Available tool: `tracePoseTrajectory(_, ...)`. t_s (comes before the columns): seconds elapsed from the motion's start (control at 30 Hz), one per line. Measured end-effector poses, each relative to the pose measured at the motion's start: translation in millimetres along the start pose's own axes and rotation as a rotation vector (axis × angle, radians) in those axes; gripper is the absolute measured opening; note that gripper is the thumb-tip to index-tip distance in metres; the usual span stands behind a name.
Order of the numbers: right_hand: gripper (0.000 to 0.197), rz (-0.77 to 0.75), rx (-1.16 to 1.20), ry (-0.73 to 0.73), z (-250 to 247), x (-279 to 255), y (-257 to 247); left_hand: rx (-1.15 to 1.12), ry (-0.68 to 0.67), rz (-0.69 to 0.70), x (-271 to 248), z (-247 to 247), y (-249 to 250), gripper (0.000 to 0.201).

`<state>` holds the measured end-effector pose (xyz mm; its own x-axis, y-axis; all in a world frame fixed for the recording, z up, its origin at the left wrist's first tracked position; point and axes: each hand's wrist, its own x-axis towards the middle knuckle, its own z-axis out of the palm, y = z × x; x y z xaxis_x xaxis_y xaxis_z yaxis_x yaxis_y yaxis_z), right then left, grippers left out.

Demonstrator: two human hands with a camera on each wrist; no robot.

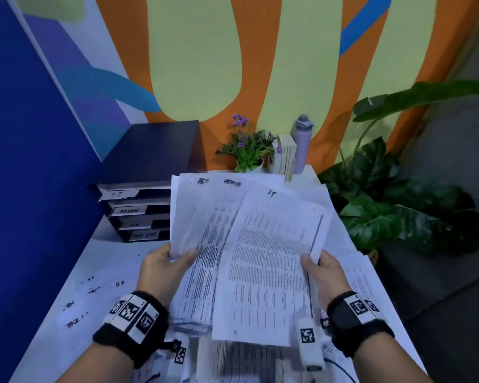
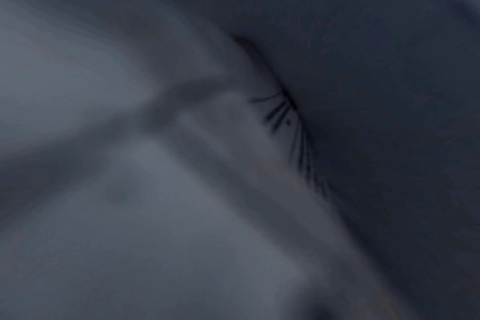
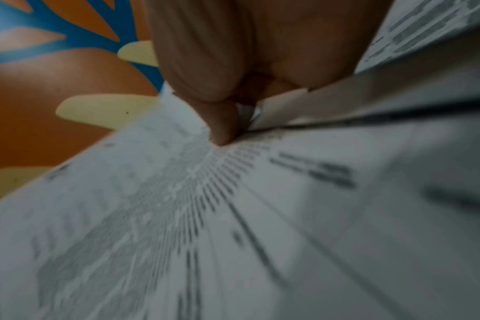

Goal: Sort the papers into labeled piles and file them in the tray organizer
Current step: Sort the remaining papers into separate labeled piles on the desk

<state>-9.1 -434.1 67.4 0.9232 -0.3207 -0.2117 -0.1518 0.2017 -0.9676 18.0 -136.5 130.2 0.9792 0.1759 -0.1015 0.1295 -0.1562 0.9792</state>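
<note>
The sorting step is in hand. The left hand (image 1: 161, 269) pinches the lower edge of a fanned bundle of white printed sheets (image 1: 202, 230), thumb on top. The right hand (image 1: 322, 272) pinches the lower right edge of a single white printed sheet marked "IT" (image 1: 271, 261), which overlaps the bundle; the right wrist view shows fingertips (image 3: 222, 121) clamped on its edge. Both are held up just in front of the black tray organizer with labelled slots (image 1: 138, 208), above the white table (image 1: 53, 286). More loose white sheets (image 1: 362, 275) lie on the table, well to the organizer's right. Small handwritten pile labels (image 1: 94, 291) lie in front of the organizer. The left wrist view is too dark to read. Next, I judge, the IT sheet must slide free of the bundle and go to its matching pile or to the organizer's top slot, marked "IT".
</note>
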Motion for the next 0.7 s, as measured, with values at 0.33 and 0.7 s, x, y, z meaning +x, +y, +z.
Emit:
tracePoseTrajectory(0.33,0.027,0.01,-0.326,-0.05,15.1,13.6,-8.8,0.128,0.081,0.089,-9.5,26.4,0.6,0.012)
tracePoseTrajectory(0.7,0.034,0.019,-0.404,0.439,-38.5,74.2,10.8,0.296,0.264,0.008,12.7,32.4,-10.0,0.057)
